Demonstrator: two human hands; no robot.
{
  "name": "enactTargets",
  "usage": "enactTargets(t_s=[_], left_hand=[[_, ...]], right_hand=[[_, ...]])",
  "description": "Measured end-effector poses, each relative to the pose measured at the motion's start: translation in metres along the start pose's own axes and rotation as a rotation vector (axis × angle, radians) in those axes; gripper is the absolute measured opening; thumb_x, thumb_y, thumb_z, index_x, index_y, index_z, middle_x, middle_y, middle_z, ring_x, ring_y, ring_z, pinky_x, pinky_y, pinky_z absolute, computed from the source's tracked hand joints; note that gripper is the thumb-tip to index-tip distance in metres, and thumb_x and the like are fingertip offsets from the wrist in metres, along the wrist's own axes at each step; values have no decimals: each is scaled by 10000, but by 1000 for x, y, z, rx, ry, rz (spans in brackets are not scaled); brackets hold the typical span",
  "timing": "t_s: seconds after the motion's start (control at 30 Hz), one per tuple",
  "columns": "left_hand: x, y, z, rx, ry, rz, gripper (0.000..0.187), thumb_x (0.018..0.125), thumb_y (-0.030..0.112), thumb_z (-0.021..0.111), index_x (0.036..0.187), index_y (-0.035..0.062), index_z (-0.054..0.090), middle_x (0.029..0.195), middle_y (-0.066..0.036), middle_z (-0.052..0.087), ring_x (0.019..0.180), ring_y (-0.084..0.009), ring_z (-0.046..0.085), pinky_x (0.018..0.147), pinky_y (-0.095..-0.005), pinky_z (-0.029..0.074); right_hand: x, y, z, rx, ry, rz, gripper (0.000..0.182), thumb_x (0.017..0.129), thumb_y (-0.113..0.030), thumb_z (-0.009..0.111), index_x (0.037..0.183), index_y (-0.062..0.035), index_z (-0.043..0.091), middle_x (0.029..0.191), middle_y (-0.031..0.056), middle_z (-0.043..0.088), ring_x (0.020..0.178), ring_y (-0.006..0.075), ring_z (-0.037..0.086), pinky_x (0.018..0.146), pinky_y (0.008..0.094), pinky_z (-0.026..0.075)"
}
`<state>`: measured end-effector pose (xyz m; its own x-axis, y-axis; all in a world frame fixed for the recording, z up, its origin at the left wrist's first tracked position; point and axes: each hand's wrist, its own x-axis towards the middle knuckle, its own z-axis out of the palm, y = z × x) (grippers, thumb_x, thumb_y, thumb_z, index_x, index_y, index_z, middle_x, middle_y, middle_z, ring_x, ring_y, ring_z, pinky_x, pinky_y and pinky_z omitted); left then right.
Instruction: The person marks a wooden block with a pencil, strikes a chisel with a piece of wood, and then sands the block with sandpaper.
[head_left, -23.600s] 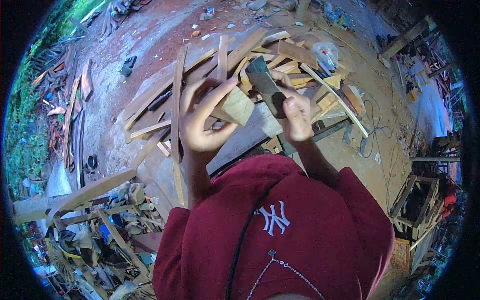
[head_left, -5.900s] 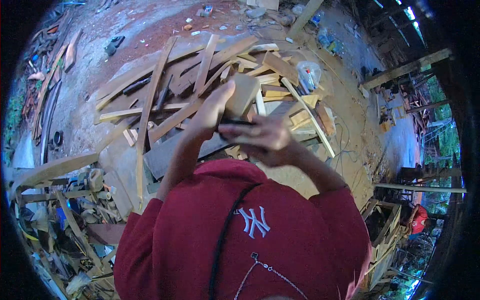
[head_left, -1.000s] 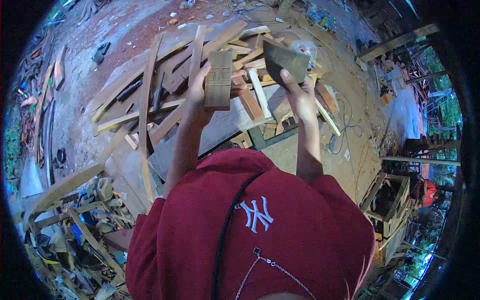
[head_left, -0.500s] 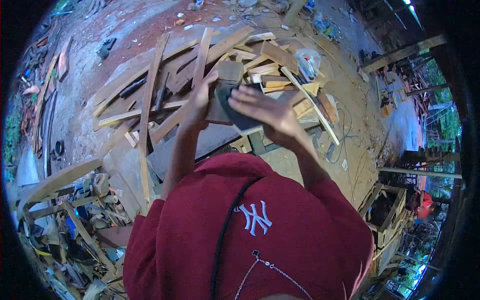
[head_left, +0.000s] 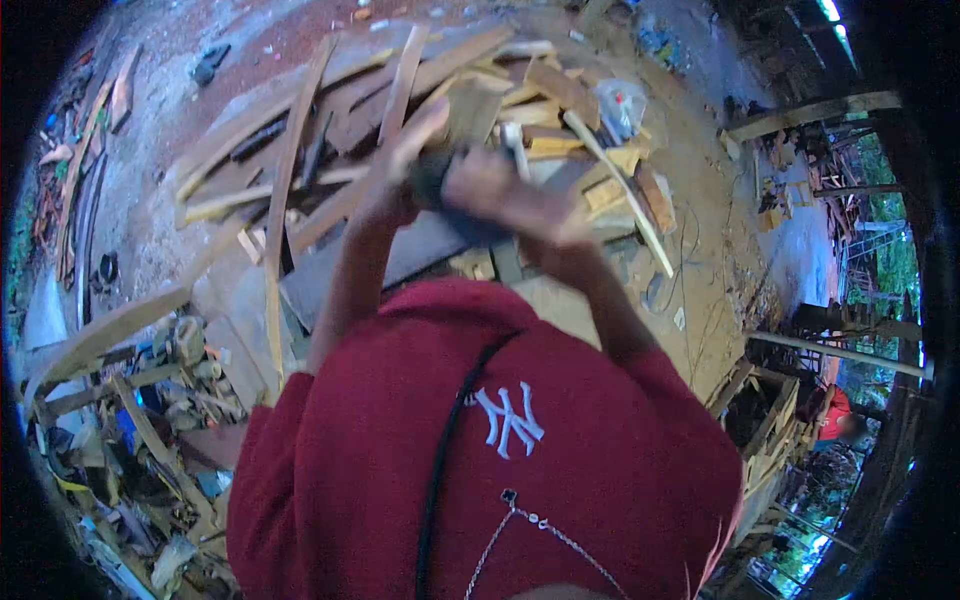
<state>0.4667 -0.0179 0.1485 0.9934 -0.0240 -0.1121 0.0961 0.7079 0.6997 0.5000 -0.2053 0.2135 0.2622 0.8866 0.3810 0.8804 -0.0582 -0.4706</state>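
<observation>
In the head view my left hand (head_left: 415, 150) grips a piece of wood (head_left: 474, 108) by its left side, above the pile. My right hand (head_left: 490, 190), smeared by motion, lies over a dark sheet that looks like sandpaper (head_left: 468, 228) and presses it against the wood. The right fingertips are too blurred to make out fully. The hands hide much of the sheet and the lower part of the wood.
A heap of planks and offcuts (head_left: 570, 95) lies beyond my hands, with a clear plastic bag (head_left: 622, 108) on it. Long boards (head_left: 297, 150) stick out toward me. Scrap (head_left: 150, 440) fills the lower left. A person in red (head_left: 832, 415) is far right.
My right hand has shifted slightly left over the wood, and the dark sheet with it. My left hand keeps its grip on the wood. The whole view has shifted a little.
</observation>
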Motion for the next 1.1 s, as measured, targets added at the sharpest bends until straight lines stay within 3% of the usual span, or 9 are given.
enactTargets(t_s=[0.1, 0.17, 0.2, 0.33, 0.43, 0.53, 0.73, 0.9, 1.1], left_hand=[[-1, -4, 5, -56, 4, -98, 410, 891, 370, 428, 1151, 55, 470, 895, -89, 608, 717, -177, 626, 607, -311, 531], [-3, -5, 15, 50, 137, 106, 429, 898, 353, 419, 1198, 47, 448, 1016, -77, 585, 854, -167, 604, 717, -322, 511], [6, -26, -19, -11, -61, 330, 441, 912, 314, 401, 1248, 29, 411, 1147, -73, 528, 990, -150, 546, 823, -309, 460], [0, 3, 2, 214, 210, 112, 494, 892, 393, 421, 1218, 22, 449, 1056, -90, 578, 902, -158, 584, 788, -273, 480], [-12, 12, 1, 139, -65, -137, 476, 885, 338, 438, 1233, 14, 425, 1048, -106, 577, 897, -152, 585, 820, -262, 443], [-11, 9, 15, 191, 114, 54, 472, 885, 352, 428, 1194, -4, 447, 1015, -126, 587, 835, -177, 607, 767, -300, 490], [-16, 30, 30, 240, 156, -252, 463, 894, 379, 426, 1147, -5, 477, 991, -103, 592, 823, -155, 605, 690, -270, 496], [-5, 12, 14, 160, 161, -117, 456, 890, 399, 427, 1151, 30, 485, 977, -86, 593, 779, -153, 614, 642, -271, 510], [-16, 18, 13, 175, -69, -149, 476, 885, 416, 426, 1138, 18, 492, 961, -90, 594, 810, -149, 603, 705, -265, 487]], right_hand=[[-5, 29, 6, -43, 60, 55, 522, 697, 53, 474, 1181, -133, 534, 1217, 97, 515, 1146, 234, 479, 995, 350, 351], [8, 32, -1, -5, 118, 54, 500, 705, 42, 486, 1170, -132, 543, 1195, 97, 533, 1140, 235, 486, 1009, 354, 336], [10, 16, 4, -175, 126, -107, 466, 746, 39, 453, 1168, -134, 546, 1189, 72, 543, 1139, 210, 490, 1033, 388, 298], [-5, 0, 18, 11, 54, -75, 548, 697, 80, 472, 1195, -144, 524, 1192, 71, 539, 1118, 213, 507, 1013, 365, 330], [2, 23, 0, 39, 79, 66, 568, 677, 93, 480, 1188, -149, 532, 1194, 106, 532, 1114, 257, 505, 964, 323, 389], [13, 21, -10, -6, 119, 20, 535, 682, 82, 492, 1159, -149, 559, 1170, 93, 553, 1122, 262, 498, 998, 359, 353], [-1, 23, -4, -20, -10, -26, 559, 685, 71, 475, 1193, -153, 533, 1221, 71, 518, 1189, 230, 439, 1010, 337, 339], [21, 38, -16, -59, 158, -82, 593, 675, 78, 473, 1230, -130, 496, 1276, 106, 464, 1171, 243, 454, 1003, 340, 349], [1, 28, -3, -118, 114, -15, 529, 704, 53, 494, 1205, -115, 515, 1245, 121, 489, 1163, 261, 462, 996, 350, 356]])
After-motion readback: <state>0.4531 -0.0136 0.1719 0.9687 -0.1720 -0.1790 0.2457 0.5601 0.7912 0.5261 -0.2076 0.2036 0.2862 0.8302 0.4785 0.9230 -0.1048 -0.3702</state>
